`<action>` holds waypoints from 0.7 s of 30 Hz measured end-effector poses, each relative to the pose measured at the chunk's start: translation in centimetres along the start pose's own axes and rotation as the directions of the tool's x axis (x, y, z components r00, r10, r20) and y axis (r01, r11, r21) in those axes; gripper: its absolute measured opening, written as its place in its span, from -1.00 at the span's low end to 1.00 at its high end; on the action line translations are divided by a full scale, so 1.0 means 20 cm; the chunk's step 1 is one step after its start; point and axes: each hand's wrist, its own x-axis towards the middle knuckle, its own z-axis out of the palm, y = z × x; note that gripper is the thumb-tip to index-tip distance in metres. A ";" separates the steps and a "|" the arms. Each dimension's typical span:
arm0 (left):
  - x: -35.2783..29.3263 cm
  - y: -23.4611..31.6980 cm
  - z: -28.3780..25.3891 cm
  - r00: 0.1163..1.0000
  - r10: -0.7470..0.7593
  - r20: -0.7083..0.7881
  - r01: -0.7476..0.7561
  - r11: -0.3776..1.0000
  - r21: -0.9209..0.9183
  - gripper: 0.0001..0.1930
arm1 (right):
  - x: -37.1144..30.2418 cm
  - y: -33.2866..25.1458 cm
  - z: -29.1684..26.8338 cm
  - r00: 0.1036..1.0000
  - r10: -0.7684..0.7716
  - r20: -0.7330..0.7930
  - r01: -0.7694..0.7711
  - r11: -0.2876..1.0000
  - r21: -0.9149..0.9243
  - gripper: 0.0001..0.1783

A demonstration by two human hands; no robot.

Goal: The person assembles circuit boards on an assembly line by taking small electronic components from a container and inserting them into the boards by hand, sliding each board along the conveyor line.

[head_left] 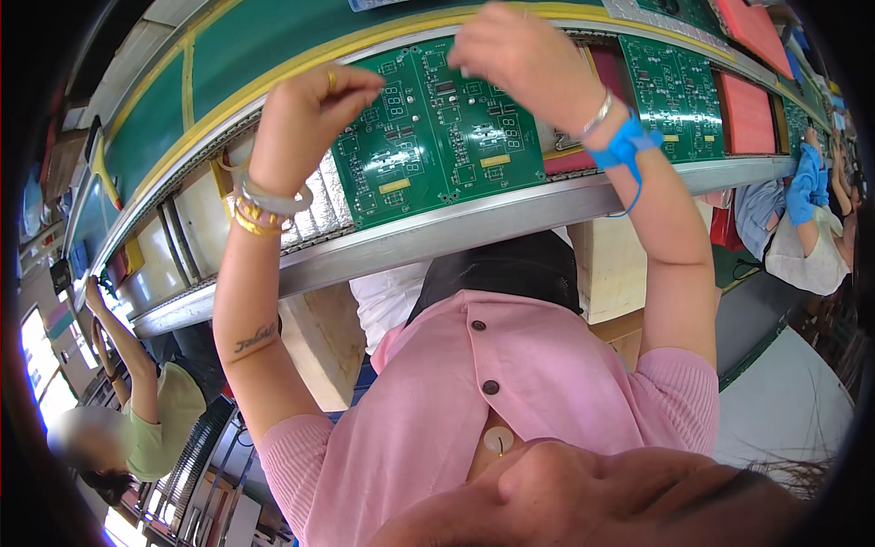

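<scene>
A green printed circuit board (428,141), made up of two matching halves, lies across the metal rails in front of me. Outlines of digit displays, small soldered parts and yellow blocks cover it. Above its left half hovers my left hand (319,105), thumb and fingertips pinched together. My right hand (515,59) is over the board's far edge, its fingers bent in and slightly blurred. Whatever either pinch may contain is too small or hidden to make out. A blue wrist strap (627,146) circles my right wrist; bangles (272,202) sit on my left.
More green circuit boards (673,100) stand along the line to the right, beside a red-pink panel (749,114). The silver front rail (437,219) runs between my body and the boards. Co-workers are at far left (164,419) and far right (807,219). Green benchtop (264,50) stretches behind.
</scene>
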 end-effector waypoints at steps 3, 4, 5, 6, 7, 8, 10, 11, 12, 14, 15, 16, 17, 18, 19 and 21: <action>-0.09 -0.04 0.02 0.995 -0.066 0.078 0.070 0.996 -0.049 -0.85 | 0.23 0.08 -0.07 0.997 0.046 -0.057 -0.056 0.982 -0.182 -0.92; -0.09 -0.04 0.03 0.995 -0.074 0.068 0.078 0.995 -0.062 -0.85 | 0.28 0.12 -0.06 0.998 0.041 -0.043 -0.052 0.951 -0.305 -0.88; -0.08 -0.03 0.05 0.995 -0.078 0.062 0.083 0.994 -0.077 -0.85 | 0.31 0.16 -0.04 0.997 0.054 -0.050 -0.067 0.946 -0.316 -0.88; -0.06 -0.03 0.06 0.995 -0.075 0.060 0.080 0.993 -0.086 -0.86 | 0.34 0.21 -0.03 0.991 0.137 0.003 -0.124 0.906 -0.405 -0.86; -0.03 -0.01 0.07 0.996 -0.055 0.072 0.061 0.994 -0.088 -0.86 | 0.36 0.25 -0.02 0.973 0.225 0.050 -0.172 0.853 -0.492 -0.84; -0.10 -0.05 0.05 0.997 -0.071 0.034 0.072 0.997 -0.024 -0.86 | 0.43 0.25 0.11 0.980 0.189 0.060 -0.143 0.881 -0.451 -0.84; -0.16 -0.08 0.04 0.997 -0.081 0.000 0.081 0.996 0.033 -0.87 | 0.51 0.23 0.24 0.979 0.191 0.073 -0.146 0.904 -0.402 -0.80; -0.15 -0.07 0.05 0.999 -0.035 -0.003 0.035 0.995 0.089 -0.87 | 0.51 0.23 0.26 0.979 0.190 0.077 -0.143 0.903 -0.404 -0.80; -0.16 -0.08 0.05 1.000 0.006 -0.006 -0.005 0.989 0.147 -0.87 | 0.53 0.22 0.28 0.978 0.196 0.072 -0.153 0.908 -0.390 -0.80; -0.12 -0.06 0.06 0.998 0.056 -0.006 -0.055 0.987 0.150 -0.87 | 0.50 0.23 0.21 0.972 0.229 0.052 -0.189 0.894 -0.407 -0.80; -0.11 -0.06 0.07 0.996 0.083 -0.016 -0.080 0.984 0.159 -0.88 | 0.48 0.23 0.19 0.976 0.220 -0.003 -0.204 0.899 -0.387 -0.80; -0.11 -0.06 0.07 0.996 0.085 -0.012 -0.082 0.984 0.160 -0.88 | 0.47 0.23 0.19 0.976 0.209 -0.059 -0.216 0.909 -0.357 -0.80; -0.10 -0.05 0.07 0.997 0.077 -0.013 -0.073 0.982 0.176 -0.88 | 0.46 0.24 0.18 0.975 0.212 -0.061 -0.219 0.908 -0.356 -0.80; -0.09 -0.04 0.08 0.998 0.069 -0.013 -0.065 0.980 0.190 -0.88 | 0.45 0.25 0.18 0.976 0.201 -0.088 -0.219 0.917 -0.334 -0.82; -0.10 -0.05 0.08 0.998 0.064 -0.015 -0.060 0.980 0.192 -0.88 | 0.46 0.24 0.19 0.977 0.184 -0.112 -0.210 0.928 -0.307 -0.84; -0.10 -0.07 0.08 0.994 0.114 -0.002 -0.111 0.973 0.202 -0.88 | 0.45 0.22 0.18 0.974 0.194 -0.115 -0.217 0.943 -0.252 -0.86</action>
